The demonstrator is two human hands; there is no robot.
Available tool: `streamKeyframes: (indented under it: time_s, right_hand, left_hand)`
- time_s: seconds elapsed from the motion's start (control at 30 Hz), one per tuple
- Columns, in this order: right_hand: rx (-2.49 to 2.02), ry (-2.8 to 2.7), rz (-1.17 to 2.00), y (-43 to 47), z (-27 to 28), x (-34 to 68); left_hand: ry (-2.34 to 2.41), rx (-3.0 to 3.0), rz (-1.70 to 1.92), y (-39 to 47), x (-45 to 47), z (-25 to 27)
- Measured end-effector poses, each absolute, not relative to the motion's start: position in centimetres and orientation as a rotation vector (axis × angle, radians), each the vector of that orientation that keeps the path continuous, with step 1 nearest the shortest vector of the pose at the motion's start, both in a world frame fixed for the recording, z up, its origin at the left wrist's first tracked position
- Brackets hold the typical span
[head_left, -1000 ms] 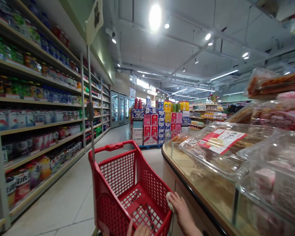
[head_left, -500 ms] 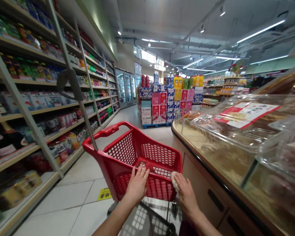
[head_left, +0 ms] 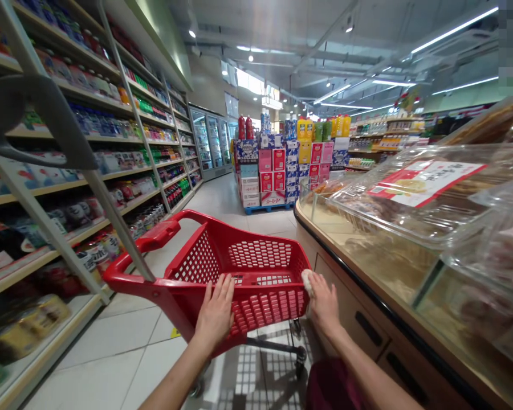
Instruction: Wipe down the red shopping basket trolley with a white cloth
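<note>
A red plastic shopping cart (head_left: 256,245) with a perforated basket stands right in front of me, sideways on, and no goods show inside it. My left hand (head_left: 216,310) lies on the near rim with its fingers stretched out. At the basket's right-hand corner, my right hand (head_left: 325,302) presses a crumpled white cloth (head_left: 306,280) against the red plastic, its fingers bent over it. The cloth is mostly covered by that hand. A metal pole (head_left: 115,216) with a grey grip (head_left: 38,125) rises in front of the cart's handle end.
Shelves of drinks (head_left: 85,136) line the left side. On the right runs a counter (head_left: 346,256) carrying clear plastic food boxes (head_left: 410,193). Stacked drink cartons (head_left: 273,176) stand ahead on a blue pallet, with glass-door fridges (head_left: 211,142) beyond. Pale tiles (head_left: 106,330) cover the floor.
The cart has turned a little, its handle end swinging left and nearer. My left hand has shifted left with the rim, and the cloth hand has risen slightly at the corner. The grey grip looks larger.
</note>
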State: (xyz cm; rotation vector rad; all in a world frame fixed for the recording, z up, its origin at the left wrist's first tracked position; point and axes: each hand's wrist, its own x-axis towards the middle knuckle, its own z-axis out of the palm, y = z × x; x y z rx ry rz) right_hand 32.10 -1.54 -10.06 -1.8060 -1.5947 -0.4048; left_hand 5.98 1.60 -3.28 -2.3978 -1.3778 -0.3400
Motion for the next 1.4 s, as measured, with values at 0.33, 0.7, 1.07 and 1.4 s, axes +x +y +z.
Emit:
streamKeyframes:
  time_s: [0.33,0.7,1.07,1.4]
  right_hand:
    - [-1.692,-1.728,-0.359,0.5,-8.5,28.5]
    - [-1.592,-1.811,-0.337,1.4,-8.2,25.8]
    - [-1.456,-1.950,-0.229,0.9,-6.6,17.7]
    - [-1.316,-1.867,0.005,2.4,-2.1,8.7]
  left_hand:
    - [-1.455,-2.377,-0.286,0.4,5.2,-1.6]
    - [-1.462,-2.281,-0.371,0.3,2.3,-0.5]
    - [-1.467,-2.254,-0.499,-0.6,-1.2,1.0]
    - [-1.757,-1.984,-0.506,0.8,-6.9,3.0]
